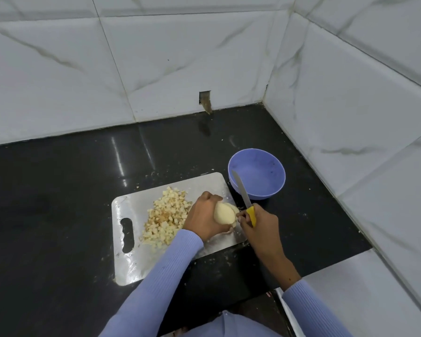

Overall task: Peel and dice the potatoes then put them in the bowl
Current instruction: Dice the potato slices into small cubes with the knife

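Sleeves of pale blue ribbed knit run up from the bottom of the frame to both hands at lower centre. The left hand (203,218) has its fingers curled round a pale yellow, nearly peeled potato (225,213), holding it just above the right end of the silvery steel cutting board with a slot handle (128,263). The right hand (259,226) is wrapped round the yellow handle of a knife with a narrow steel blade (244,193), fingers clamped on it, the blade pointing up the frame toward the bowl. A curl of skin seems to hang below the potato, so I judge peeling is the step in hand.

To do it well, the blade should lie shallow against the flesh, the left hand turning the potato into the edge, thumb kept behind the cut. The potato looks wet and smooth, so it will likely slip under a loose grip. Whether any skin remains on its far side cannot be told.

Left of the hands, a heap of small diced potato cubes (167,221) covers the middle of the board, leaving little room for the next dicing; some cubes sit close to the near edge. Crumbs dot the glossy black stone counter (58,203) around the board.

Further up and right, the lavender plastic bowl (275,166) stands just beside the board's far right corner, and no potato is visible in it. Beyond rise white marble-veined wall tiles (156,57), with a small rough hole (204,100) at their base.
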`<action>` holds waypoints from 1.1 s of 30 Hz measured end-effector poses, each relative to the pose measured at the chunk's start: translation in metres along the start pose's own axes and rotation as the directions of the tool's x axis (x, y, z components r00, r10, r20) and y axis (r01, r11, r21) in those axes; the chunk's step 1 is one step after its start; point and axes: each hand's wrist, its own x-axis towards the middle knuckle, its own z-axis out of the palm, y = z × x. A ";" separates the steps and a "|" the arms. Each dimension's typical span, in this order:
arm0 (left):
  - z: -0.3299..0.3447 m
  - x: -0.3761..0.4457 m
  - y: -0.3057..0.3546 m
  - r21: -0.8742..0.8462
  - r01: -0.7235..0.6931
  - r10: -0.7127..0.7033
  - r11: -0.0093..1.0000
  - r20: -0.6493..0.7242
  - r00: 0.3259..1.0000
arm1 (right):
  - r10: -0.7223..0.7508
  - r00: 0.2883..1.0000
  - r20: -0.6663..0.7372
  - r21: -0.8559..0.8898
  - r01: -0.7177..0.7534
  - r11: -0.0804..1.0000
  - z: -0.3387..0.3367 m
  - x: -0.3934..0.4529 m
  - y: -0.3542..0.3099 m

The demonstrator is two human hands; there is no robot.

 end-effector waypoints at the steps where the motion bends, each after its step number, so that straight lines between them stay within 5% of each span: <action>1: 0.000 0.000 0.000 -0.015 0.002 -0.002 1.000 -0.014 1.000 | 0.009 1.000 0.007 0.014 -0.009 1.000 0.000 0.000 0.000; 22: -0.011 -0.020 -0.016 -0.383 -0.023 -0.070 0.923 -0.225 0.972 | 0.007 0.999 0.052 -0.093 -0.002 0.996 0.010 0.002 -0.012; 27: -0.030 -0.050 -0.023 -0.345 -0.042 -0.067 0.938 -0.299 0.952 | -0.033 0.993 0.109 -0.047 0.038 0.998 0.017 -0.006 -0.027; 33: -0.049 -0.112 -0.062 -0.266 0.118 -0.210 0.957 -0.349 0.913 | -0.139 0.944 0.299 -0.039 0.158 0.987 0.039 -0.023 -0.044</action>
